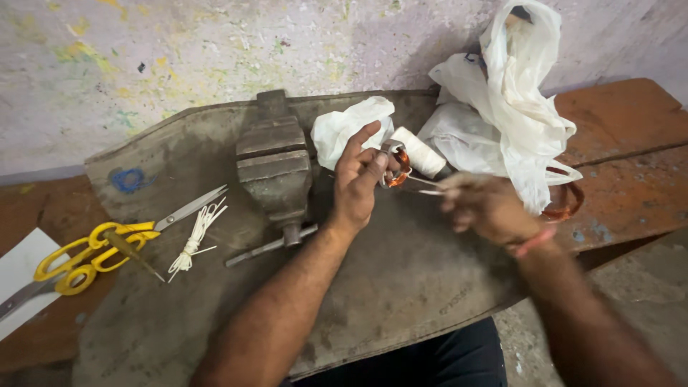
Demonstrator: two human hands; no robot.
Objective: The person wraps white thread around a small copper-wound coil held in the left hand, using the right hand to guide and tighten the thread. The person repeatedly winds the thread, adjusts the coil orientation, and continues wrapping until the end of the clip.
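A: What has the left hand (pixel 358 179) got?

B: A small copper wire coil (pixel 398 166), reddish-orange, with a bit of metal at its edge. The fingers (pixel 373 166) are curled round it and hold it up just above the bench (pixel 401 279), right of the vise (pixel 274 163).

A: And the right hand (pixel 481 208)?

B: It is blurred, but its fingers look pinched narrow on a thin pale strand (pixel 424 184) that runs back to the coil. I cannot tell exactly how tight the pinch is. A pink band (pixel 534 242) sits on that wrist.

A: What lies around them?

B: Just behind the coil is a white spool of thread (pixel 419 152), and behind that crumpled white plastic bags (pixel 516 107) (1 heap stands up against the wall). Another copper ring (pixel 566 204) peeks from under the bags on the right.

A: And to the left?

B: 2 pairs of yellow-handled scissors (pixel 97 247) lie well apart from the hands, with a small tied bundle of white string (pixel 195 240) beside their blades. A sheet of white paper (pixel 18 276) is at the far left edge.
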